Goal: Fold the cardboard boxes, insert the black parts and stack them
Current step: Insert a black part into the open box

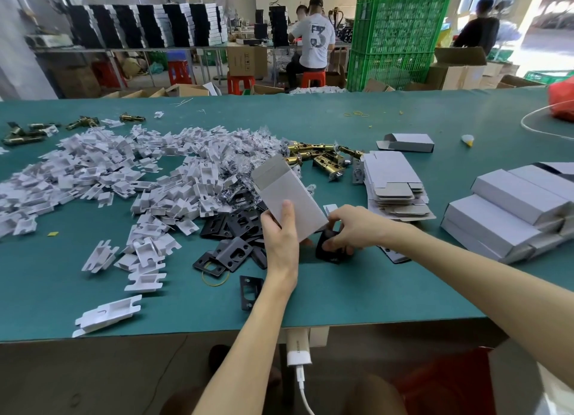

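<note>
Gripping the folded cardboard box at centre frame with the left hand, lower end tilted toward the right hand, which pinches a black part just beneath, seemingly lined up for insertion.

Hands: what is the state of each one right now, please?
Left hand: grips the cardboard box.
Right hand: grips a black part.

The cardboard box is smooth, matt grey paperboard. The black plates are stamped metal with a matt black coating. The latches are glossy brass-coloured metal. The tabletop covering is matt green.
</note>
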A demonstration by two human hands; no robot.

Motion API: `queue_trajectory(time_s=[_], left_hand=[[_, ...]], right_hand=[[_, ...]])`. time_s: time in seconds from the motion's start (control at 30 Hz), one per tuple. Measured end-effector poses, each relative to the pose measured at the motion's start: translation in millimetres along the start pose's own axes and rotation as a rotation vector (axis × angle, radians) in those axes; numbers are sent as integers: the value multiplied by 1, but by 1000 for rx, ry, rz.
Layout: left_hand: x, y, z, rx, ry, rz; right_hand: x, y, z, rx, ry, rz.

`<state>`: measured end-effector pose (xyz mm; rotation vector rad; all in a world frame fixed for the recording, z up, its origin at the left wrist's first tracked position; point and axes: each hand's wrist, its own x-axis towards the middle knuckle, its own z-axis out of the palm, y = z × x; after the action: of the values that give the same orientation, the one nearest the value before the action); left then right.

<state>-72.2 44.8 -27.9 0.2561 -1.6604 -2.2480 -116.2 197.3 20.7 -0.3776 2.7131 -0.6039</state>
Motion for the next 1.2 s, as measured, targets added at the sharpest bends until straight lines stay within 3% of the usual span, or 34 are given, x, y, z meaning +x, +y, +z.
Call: queue_trajectory(time_s=[0.2,0.47,0.6,0.8,0.97,1.1,1.2], left_hand=[[-2,2,1,-6,-5,15],[0,-1,-1,-20,63,19],[0,-2,-1,-10,12,31],[-3,-2,0,42,-105,5],[-3,-3,0,98,-180,-5],[-5,-4,0,110,-240,-9],[-5,-3,-1,96,-243,-16]], right_hand=[[-8,5,-1,40,2,-82],[-9,1,3,45,27,-70],[-10,-1,-9,106,66,-64],[-17,-7,-59,596,491,-10],[-25,-35,-77,929,513,-195],[-23,-57,-71,858,524,-272],[-20,-64,-66,520,569,-281]])
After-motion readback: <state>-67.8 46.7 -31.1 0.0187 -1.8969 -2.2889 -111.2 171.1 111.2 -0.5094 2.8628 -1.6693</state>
